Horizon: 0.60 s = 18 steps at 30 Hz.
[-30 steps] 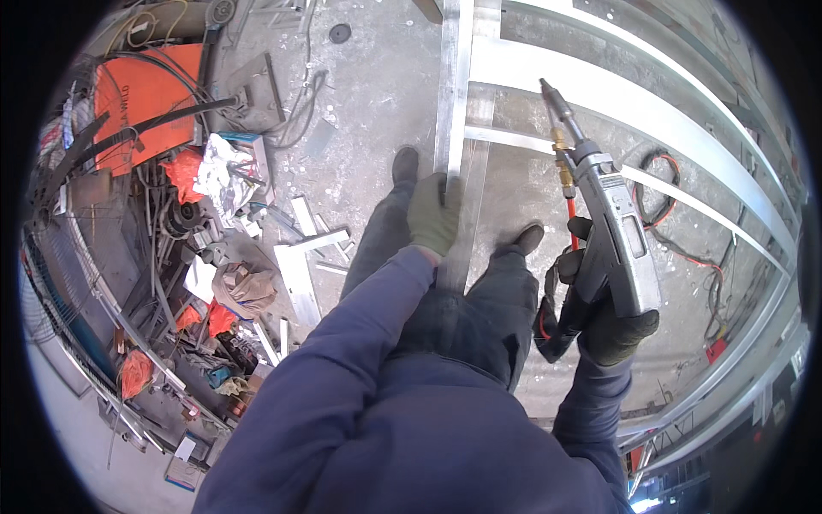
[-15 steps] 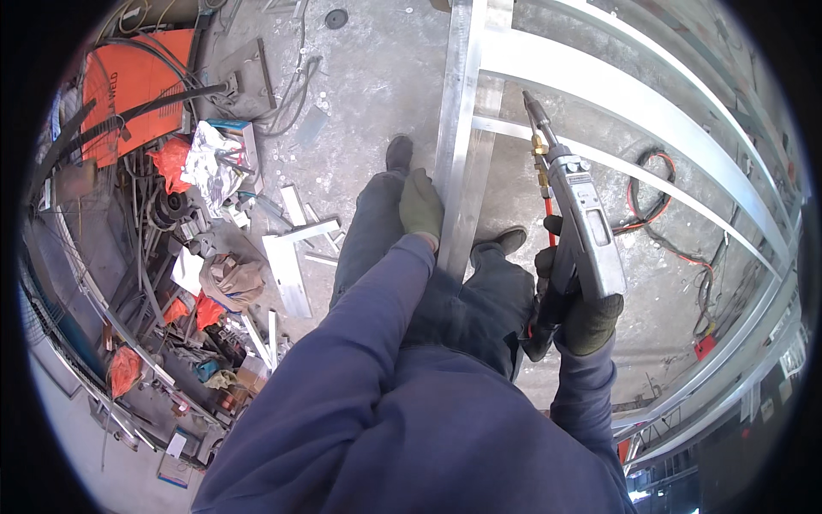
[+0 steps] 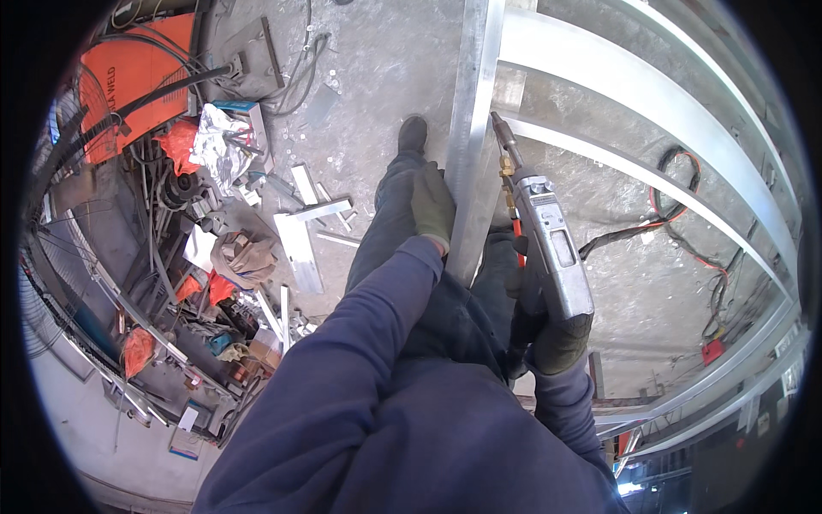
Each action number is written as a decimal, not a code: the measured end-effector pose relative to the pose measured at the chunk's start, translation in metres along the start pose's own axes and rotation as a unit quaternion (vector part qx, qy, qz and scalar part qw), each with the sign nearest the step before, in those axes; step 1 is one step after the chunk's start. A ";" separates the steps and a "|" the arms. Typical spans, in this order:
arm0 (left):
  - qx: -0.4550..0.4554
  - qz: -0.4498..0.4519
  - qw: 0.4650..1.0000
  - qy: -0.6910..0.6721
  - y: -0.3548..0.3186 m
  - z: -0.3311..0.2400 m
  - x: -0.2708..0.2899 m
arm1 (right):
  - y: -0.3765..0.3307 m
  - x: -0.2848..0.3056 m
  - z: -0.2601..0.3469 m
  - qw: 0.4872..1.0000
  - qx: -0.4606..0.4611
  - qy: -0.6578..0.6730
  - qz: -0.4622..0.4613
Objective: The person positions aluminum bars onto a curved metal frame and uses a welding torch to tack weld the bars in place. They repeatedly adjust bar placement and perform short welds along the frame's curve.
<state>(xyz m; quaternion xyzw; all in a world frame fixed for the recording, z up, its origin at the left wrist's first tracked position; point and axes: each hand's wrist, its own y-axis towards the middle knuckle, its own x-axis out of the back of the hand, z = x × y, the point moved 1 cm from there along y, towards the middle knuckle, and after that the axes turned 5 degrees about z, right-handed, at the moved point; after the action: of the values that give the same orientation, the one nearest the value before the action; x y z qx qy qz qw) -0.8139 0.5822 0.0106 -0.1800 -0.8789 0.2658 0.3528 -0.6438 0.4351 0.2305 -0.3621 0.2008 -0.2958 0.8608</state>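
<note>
In the head view, the welding gun point(image 3: 555, 248) was held up to the right of the silvery metal bar point(image 3: 473, 120), slanting so that its nozzle point(image 3: 504, 134) pointed up and to the left. Its body was long, blocky and silver-grey, with a recessed panel on top. The nozzle was narrow and grey, its tip just beside the bar; whether the two touched could not be told. A brass fitting point(image 3: 508, 178) stood beside the nozzle, joined to a red-orange hose point(image 3: 518, 230). The right grip point(image 3: 561, 343), in a dark glove, was wrapped around the gun's handle below the body, its fingers partly hidden. The left grip point(image 3: 433, 203), in a green glove, lay along the bar's left side; how far it was closed, or whether it touched the bar, could not be told.
</note>
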 end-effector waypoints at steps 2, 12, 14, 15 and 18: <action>0.016 0.017 1.000 -0.016 0.002 0.002 -0.001 | 0.000 -0.002 -0.007 1.000 0.005 -0.008 -0.004; -0.030 0.024 0.999 0.003 0.005 0.013 -0.005 | 0.005 -0.021 -0.009 0.999 0.042 0.020 -0.009; -0.016 0.026 1.000 -0.004 0.004 0.010 -0.004 | 0.005 -0.023 -0.007 0.999 0.043 0.007 -0.003; -0.019 0.031 0.999 -0.002 0.004 0.011 -0.004 | 0.004 -0.023 -0.006 0.999 0.044 0.000 0.000; -0.024 0.035 0.999 -0.003 0.007 0.017 -0.003 | 0.006 -0.025 -0.004 0.998 0.059 -0.019 0.003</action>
<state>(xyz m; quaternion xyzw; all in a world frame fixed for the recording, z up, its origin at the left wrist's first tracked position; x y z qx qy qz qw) -0.8228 0.5802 -0.0053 -0.2185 -0.8793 0.2576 0.3358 -0.6628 0.4524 0.2268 -0.3158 0.1675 -0.2977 0.8852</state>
